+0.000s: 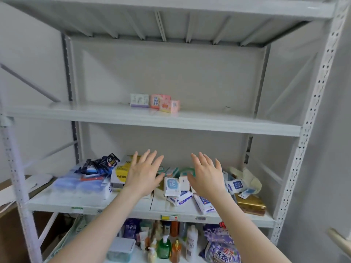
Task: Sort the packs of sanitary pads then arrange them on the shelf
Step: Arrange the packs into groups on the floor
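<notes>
Here both hands are spread wide and hold nothing: the left hand (144, 173) and the right hand (206, 175) hover side by side above a loose heap of white-and-blue packs (173, 186) on the middle shelf (91, 205). Farther up, three small packs (155, 102) stand close together in a row on the upper shelf (209, 124), near its middle.

pale grey metal shelving rack (190, 122) with perforated uprights, sat against plain white walls (28, 44), soft even light all over
</notes>
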{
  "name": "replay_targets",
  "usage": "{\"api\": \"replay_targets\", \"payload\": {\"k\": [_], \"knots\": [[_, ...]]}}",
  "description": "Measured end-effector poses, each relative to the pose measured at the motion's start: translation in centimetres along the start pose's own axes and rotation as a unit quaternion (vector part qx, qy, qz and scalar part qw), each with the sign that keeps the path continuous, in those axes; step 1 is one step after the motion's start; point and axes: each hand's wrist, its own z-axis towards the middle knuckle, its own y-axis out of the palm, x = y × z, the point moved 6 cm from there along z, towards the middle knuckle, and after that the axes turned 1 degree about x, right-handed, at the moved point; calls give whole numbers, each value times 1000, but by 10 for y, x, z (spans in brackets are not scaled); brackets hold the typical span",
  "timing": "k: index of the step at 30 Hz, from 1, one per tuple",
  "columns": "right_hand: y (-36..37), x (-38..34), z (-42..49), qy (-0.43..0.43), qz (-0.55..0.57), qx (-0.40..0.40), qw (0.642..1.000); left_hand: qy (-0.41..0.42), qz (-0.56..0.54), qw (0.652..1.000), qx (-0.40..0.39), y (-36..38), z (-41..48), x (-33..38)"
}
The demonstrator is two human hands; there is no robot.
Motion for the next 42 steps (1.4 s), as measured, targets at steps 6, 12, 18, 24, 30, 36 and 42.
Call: {"api": "replay_targets", "payload": {"k": [6, 12, 18, 24, 30, 36, 42], "knots": [[-23, 6, 63, 1, 19, 48, 999, -17, -16, 999, 46, -27, 63, -37], [-24, 12, 143, 17, 71, 81, 994, -30, -74, 994, 73, -34, 143, -89], [-11, 28, 218, 43, 133, 100, 985, -22, -138, 986, 87, -26, 227, -130], [9, 52, 287, 66, 190, 77, 977, -24, -216, 973, 71, 3, 298, -152], [35, 61, 372, 58, 283, 18, 957, -52, -297, 953, 39, 41, 367, -176], [58, 60, 438, 62, 337, -54, 938, -69, -341, 937, -6, 69, 427, -188], [85, 57, 471, 74, 342, -120, 929, -62, -359, 929, -61, 98, 475, -177]]}}
